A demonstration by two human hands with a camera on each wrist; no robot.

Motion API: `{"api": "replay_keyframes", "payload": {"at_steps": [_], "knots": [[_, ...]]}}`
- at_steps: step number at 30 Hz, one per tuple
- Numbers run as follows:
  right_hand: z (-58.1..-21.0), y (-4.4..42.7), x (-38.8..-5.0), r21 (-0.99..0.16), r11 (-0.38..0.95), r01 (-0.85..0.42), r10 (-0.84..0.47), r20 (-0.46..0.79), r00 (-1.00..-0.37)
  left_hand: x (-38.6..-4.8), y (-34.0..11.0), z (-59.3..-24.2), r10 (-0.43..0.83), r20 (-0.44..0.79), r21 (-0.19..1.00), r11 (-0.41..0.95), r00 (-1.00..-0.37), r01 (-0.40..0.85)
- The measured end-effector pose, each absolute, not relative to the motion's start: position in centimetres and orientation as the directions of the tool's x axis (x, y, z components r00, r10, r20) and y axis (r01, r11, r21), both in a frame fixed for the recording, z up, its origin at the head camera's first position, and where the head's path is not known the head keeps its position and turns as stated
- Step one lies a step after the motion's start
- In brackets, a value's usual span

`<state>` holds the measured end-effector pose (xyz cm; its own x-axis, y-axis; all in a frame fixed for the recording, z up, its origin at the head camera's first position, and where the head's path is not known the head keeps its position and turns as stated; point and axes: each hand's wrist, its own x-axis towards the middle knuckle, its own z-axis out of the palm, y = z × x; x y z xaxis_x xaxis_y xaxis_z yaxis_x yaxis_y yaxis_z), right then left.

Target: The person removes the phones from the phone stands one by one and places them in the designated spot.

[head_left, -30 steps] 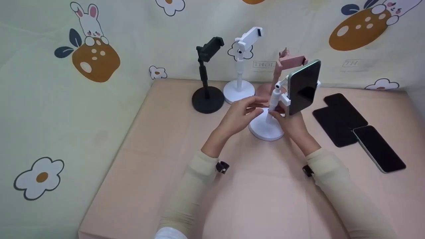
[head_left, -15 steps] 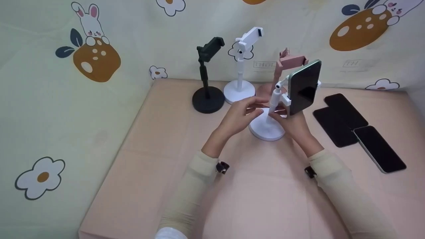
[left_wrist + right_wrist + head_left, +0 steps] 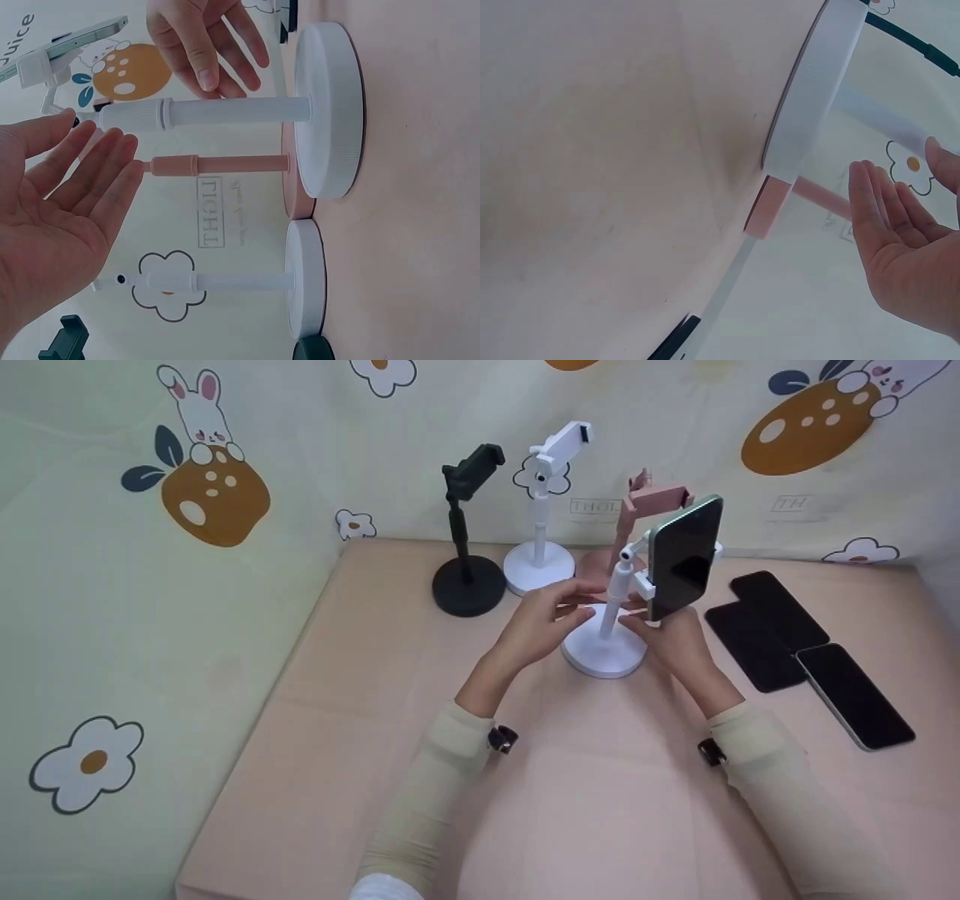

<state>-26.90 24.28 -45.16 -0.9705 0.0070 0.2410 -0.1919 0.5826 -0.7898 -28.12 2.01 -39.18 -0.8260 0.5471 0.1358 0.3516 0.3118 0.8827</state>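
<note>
A white phone stand [image 3: 604, 656] stands upright on the table, its clamp holding a phone [image 3: 685, 559] with a pale green edge. To the left of its pole is my left hand [image 3: 534, 624], fingers loosely bent and holding nothing. In the left wrist view, that left hand [image 3: 67, 202] lies palm up by the stand's upper end; whether it touches is unclear. My right hand [image 3: 679, 649] is on the other side, below the phone, and partly hidden by it. Relaxed and slightly spread fingers show on the right hand [image 3: 907, 255] in the right wrist view, gripping nothing.
Behind stand a black phone stand [image 3: 469, 586], a second white stand [image 3: 538, 568] and a pink stand [image 3: 652, 502], partly hidden. At the right lie two overlapping black phones [image 3: 787, 611] and another phone [image 3: 855, 697]. A patterned cloth [image 3: 225, 645] backs the pink-covered table [image 3: 375, 780].
My right hand has drawn slightly right and away from the white stand's pole, its thumb leaving the pole. My left hand and the stand with its phone have stayed put.
</note>
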Motion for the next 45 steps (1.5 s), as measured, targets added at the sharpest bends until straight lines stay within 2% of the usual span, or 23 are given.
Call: {"api": "replay_keyframes", "payload": {"at_steps": [9, 17, 27, 37, 45], "knots": [[-45.1, 25.2, -26.6, -0.746, 0.643, -0.171, 0.035, 0.252, -0.967, -28.1, 2.1, -39.1, 0.555, 0.14, 0.882, 0.306, -0.82, 0.358], [-44.7, 26.3, -26.1, -0.725, 0.685, -0.072, 0.083, 0.177, -0.981, -28.1, 2.3, -39.1, 0.55, 0.147, 0.881, 0.305, -0.822, 0.362], [-44.6, 27.3, -25.7, -0.738, 0.674, -0.036, 0.097, 0.136, -0.986, -28.0, 2.7, -39.0, 0.542, 0.121, 0.89, 0.312, -0.832, 0.333], [-44.2, 27.6, -24.9, -0.749, 0.659, -0.068, 0.107, 0.183, -0.977, -28.1, 3.5, -38.8, 0.551, 0.14, 0.896, 0.284, -0.823, 0.342], [-44.0, 27.4, -24.0, -0.805, 0.578, -0.135, 0.139, 0.26, -0.955, -28.0, 3.8, -38.5, 0.556, 0.17, 0.898, 0.253, -0.814, 0.36]]}}
